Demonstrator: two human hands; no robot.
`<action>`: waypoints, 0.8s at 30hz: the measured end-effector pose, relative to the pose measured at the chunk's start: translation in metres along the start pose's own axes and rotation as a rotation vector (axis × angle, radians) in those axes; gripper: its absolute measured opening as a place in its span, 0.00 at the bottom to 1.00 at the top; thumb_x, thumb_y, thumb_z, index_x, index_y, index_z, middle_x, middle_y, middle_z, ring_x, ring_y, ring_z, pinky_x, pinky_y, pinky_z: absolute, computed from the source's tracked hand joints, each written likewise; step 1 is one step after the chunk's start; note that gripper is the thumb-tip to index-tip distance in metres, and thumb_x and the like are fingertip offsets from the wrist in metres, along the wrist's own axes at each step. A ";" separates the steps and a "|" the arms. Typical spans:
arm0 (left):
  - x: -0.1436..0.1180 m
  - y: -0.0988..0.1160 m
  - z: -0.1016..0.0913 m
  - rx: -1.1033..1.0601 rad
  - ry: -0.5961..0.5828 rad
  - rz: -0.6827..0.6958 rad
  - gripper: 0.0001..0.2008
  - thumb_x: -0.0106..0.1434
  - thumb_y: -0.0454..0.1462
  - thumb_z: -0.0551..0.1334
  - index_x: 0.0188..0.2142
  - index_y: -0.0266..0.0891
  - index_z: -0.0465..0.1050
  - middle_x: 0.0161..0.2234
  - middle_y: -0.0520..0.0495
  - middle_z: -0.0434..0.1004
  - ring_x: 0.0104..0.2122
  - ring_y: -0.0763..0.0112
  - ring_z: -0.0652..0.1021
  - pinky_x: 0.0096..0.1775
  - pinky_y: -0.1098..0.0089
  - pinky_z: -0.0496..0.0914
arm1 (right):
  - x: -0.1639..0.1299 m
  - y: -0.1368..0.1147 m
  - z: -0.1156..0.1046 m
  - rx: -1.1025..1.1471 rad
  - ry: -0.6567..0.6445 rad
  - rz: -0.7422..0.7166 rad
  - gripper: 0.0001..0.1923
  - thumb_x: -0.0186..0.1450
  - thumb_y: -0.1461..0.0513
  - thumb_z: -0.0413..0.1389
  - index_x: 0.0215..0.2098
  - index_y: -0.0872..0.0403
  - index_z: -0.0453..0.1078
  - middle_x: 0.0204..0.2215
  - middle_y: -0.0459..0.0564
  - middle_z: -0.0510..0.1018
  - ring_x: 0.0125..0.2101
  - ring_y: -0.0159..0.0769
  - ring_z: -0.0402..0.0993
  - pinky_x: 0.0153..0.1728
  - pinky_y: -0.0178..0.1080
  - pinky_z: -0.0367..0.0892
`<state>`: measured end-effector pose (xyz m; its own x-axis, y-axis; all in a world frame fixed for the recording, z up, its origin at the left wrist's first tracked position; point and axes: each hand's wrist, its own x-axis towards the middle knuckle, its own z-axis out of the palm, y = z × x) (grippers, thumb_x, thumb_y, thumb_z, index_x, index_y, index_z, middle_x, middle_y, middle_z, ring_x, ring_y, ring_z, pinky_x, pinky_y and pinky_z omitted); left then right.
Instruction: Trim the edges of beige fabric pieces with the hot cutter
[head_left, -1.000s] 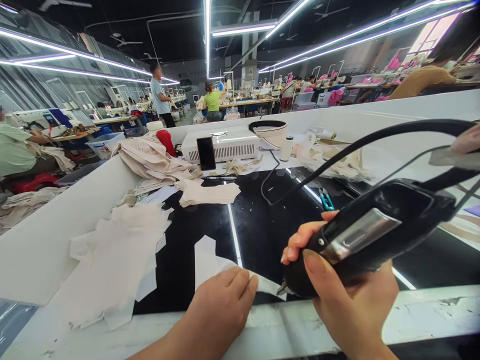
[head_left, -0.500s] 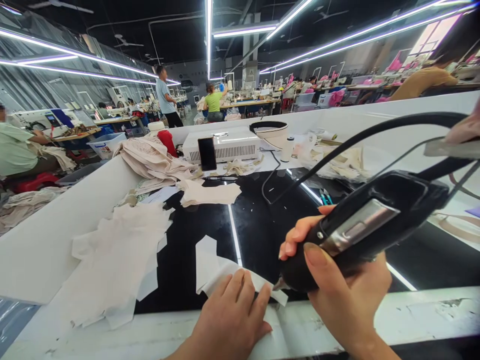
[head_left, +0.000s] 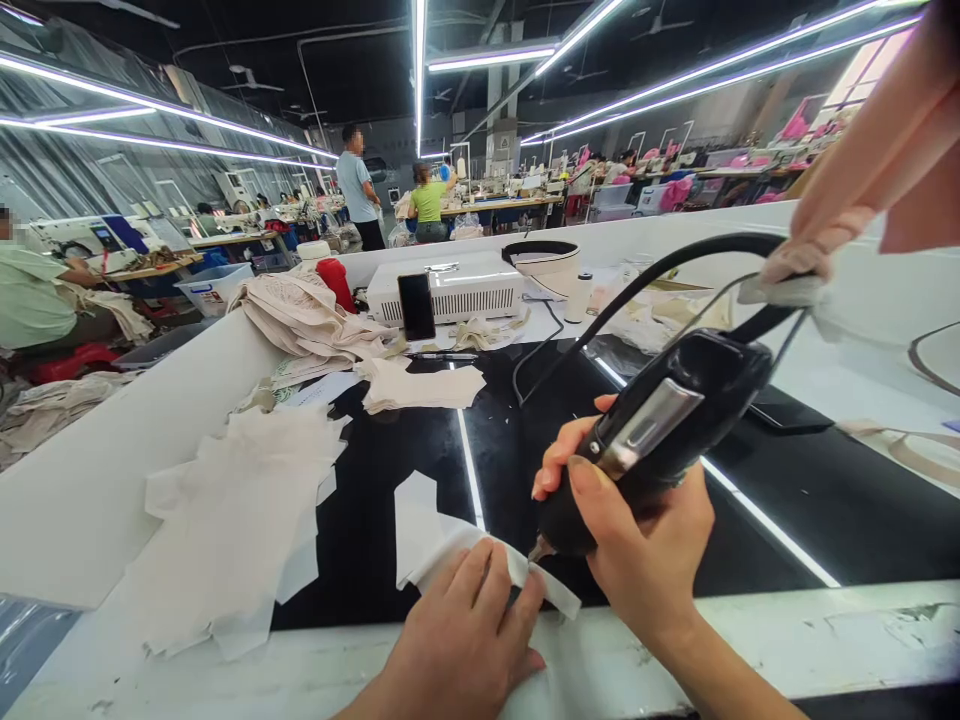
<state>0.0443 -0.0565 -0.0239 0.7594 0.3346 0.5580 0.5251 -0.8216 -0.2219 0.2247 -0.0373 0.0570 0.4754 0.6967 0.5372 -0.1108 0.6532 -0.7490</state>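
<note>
My right hand [head_left: 637, 545] grips a black corded hand tool [head_left: 660, 430] with a metal lever on top; its pointed tip [head_left: 537, 548] touches a white fabric strip [head_left: 457, 545] lying on the black glossy table [head_left: 757, 540]. Flat on that strip, just left of the tip, lies my left hand [head_left: 457, 640], fingers pressing it down at the table's near edge. The tool's black cord [head_left: 660, 275] arcs up and to the right, where pinkish cloth [head_left: 877, 160] hangs over it.
A heap of white fabric pieces [head_left: 232, 510] lies at the left. Further back are folded cream pieces [head_left: 416, 385], a cream fabric pile [head_left: 300, 315], a white box unit [head_left: 450, 285] with a phone [head_left: 416, 307] leaning on it, and a red bottle [head_left: 335, 283]. Other people work at distant tables.
My right hand and the tool moved left and nearer, bringing the tip onto the strip. My left hand slid right along the strip. The view shifted, showing hanging pink cloth at upper right.
</note>
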 end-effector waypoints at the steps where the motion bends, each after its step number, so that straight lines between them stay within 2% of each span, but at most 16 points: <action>1: 0.000 0.000 0.000 -0.003 0.005 0.001 0.22 0.87 0.51 0.54 0.62 0.38 0.74 0.52 0.38 0.86 0.52 0.54 0.85 0.56 0.60 0.77 | 0.000 0.000 0.000 0.004 -0.002 0.005 0.13 0.69 0.60 0.74 0.44 0.45 0.75 0.33 0.41 0.83 0.24 0.32 0.80 0.26 0.34 0.81; 7: 0.003 -0.002 -0.001 -0.038 0.032 0.015 0.22 0.86 0.52 0.56 0.61 0.37 0.75 0.51 0.38 0.86 0.52 0.54 0.85 0.55 0.61 0.79 | 0.004 0.005 0.004 0.090 0.024 0.022 0.21 0.68 0.56 0.76 0.55 0.42 0.76 0.34 0.39 0.83 0.24 0.32 0.79 0.27 0.35 0.82; 13: 0.001 -0.004 0.001 -0.094 0.033 0.019 0.21 0.85 0.50 0.58 0.61 0.36 0.76 0.52 0.37 0.85 0.53 0.53 0.85 0.55 0.57 0.82 | 0.004 0.007 0.009 0.027 0.003 0.010 0.13 0.68 0.59 0.74 0.44 0.44 0.74 0.33 0.39 0.83 0.24 0.31 0.79 0.26 0.34 0.81; 16: 0.001 -0.011 -0.003 -0.160 0.010 0.036 0.18 0.85 0.47 0.59 0.62 0.37 0.77 0.53 0.37 0.85 0.53 0.53 0.85 0.57 0.55 0.83 | 0.003 0.005 0.008 0.003 0.008 0.012 0.13 0.69 0.60 0.73 0.44 0.44 0.74 0.33 0.39 0.83 0.24 0.31 0.79 0.26 0.34 0.81; 19: 0.003 -0.019 -0.013 -0.249 -0.024 0.016 0.18 0.87 0.43 0.55 0.63 0.34 0.76 0.53 0.38 0.85 0.53 0.57 0.86 0.59 0.59 0.84 | -0.001 0.003 0.006 0.002 -0.025 0.015 0.13 0.69 0.60 0.74 0.44 0.44 0.74 0.34 0.40 0.84 0.24 0.32 0.80 0.27 0.35 0.81; 24: 0.003 -0.023 -0.026 -0.278 -0.056 -0.054 0.19 0.88 0.45 0.53 0.63 0.37 0.75 0.54 0.38 0.84 0.54 0.57 0.86 0.55 0.62 0.85 | -0.010 -0.004 0.009 -0.004 0.032 0.028 0.15 0.67 0.60 0.75 0.46 0.44 0.76 0.33 0.40 0.84 0.25 0.32 0.79 0.27 0.34 0.81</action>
<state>0.0243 -0.0483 0.0032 0.7573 0.3997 0.5166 0.4457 -0.8943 0.0386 0.2127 -0.0437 0.0581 0.4996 0.7047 0.5038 -0.1210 0.6326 -0.7649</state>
